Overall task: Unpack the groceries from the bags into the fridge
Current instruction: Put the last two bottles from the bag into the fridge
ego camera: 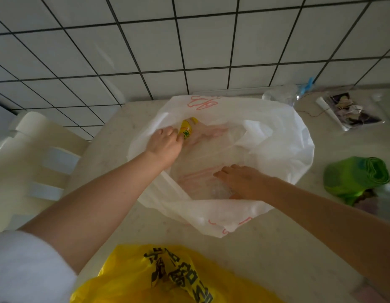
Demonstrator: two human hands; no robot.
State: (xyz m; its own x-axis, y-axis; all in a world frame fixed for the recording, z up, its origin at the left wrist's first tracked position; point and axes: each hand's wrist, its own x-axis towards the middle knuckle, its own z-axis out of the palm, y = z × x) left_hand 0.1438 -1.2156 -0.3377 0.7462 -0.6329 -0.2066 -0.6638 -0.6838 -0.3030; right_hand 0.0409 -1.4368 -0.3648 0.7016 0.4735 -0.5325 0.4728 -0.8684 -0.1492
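Groceries are almost out of the white bag [266,136], which sags open mid-worktop [266,259]. At its far-left rim my left hand [165,143] reaches a yellow packet [186,129]; whether that grip has closed on it, I cannot tell. Further right, my right hand [244,181] lies flat, fingers spread, pressing the bag's floor. Near me waits a yellow bag [168,278]. Next I judge: lift the packet clear and carry it fridgeward.

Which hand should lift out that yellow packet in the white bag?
Left. The left hand already touches the yellow packet inside the white bag; the right hand lies flat on the bag's near side.
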